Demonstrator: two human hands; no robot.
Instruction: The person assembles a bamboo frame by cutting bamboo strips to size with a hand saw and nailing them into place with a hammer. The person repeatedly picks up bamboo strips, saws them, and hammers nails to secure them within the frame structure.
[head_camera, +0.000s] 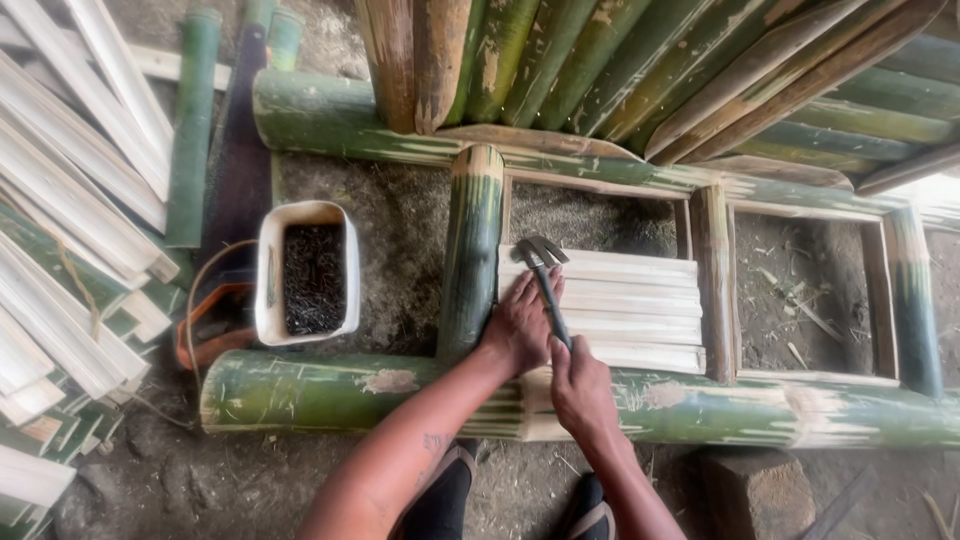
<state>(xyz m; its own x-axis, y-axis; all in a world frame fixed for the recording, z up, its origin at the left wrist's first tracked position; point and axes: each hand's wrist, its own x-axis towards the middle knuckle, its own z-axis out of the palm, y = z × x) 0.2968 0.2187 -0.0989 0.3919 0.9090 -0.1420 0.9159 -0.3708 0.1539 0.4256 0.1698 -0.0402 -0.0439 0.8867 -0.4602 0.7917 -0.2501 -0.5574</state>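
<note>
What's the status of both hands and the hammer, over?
Right hand grips claw hammer. Left hand flat on pale bamboo slats. Nothing in the way.

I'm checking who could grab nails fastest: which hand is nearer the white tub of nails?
Left. The left hand rests on the pale slats, closer to the white tub; the right hand, gripping the hammer, sits farther right.

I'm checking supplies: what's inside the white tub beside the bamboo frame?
The white tub is filled with dark, thin nails, heaped nearly to its rim. Its bottom and anything beneath them is covered.
</note>
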